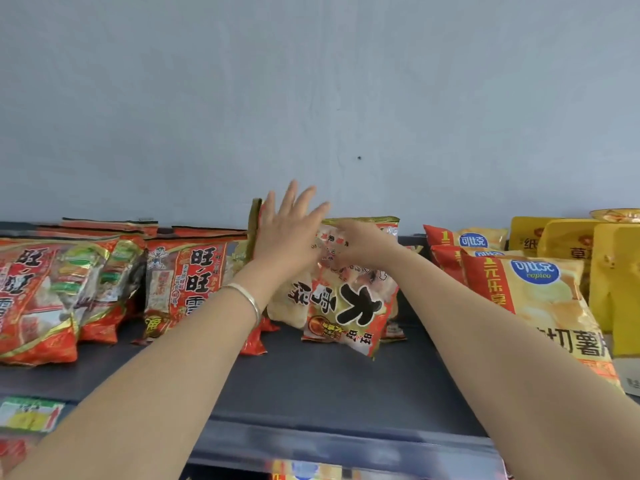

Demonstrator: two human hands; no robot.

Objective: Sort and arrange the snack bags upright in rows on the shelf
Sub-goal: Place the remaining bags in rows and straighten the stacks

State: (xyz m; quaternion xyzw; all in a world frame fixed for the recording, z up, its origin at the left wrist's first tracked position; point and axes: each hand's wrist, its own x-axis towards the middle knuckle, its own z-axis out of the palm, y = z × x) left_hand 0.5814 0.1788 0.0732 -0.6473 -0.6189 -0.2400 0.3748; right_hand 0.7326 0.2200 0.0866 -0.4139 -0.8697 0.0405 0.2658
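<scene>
An upside-down red and gold rice cracker bag (pixel 349 306) stands in the middle of the dark shelf (pixel 311 382). My right hand (pixel 360 247) grips its upper part, fingers curled into the wrapper. My left hand (pixel 291 230) is flat with straight fingers, pressing against an upright red bag (pixel 255 230) that stands edge-on just left of the held bag. A silver bangle sits on my left wrist. Red rice cracker bags (pixel 187 282) lean in rows to the left.
Yellow and red potato chip bags (pixel 540 292) stand in a row at the right, with yellow packets (pixel 609 271) behind them. Further red bags (pixel 41 299) fill the left end. A price label (pixel 31 414) hangs on the shelf's front edge. A grey wall rises behind.
</scene>
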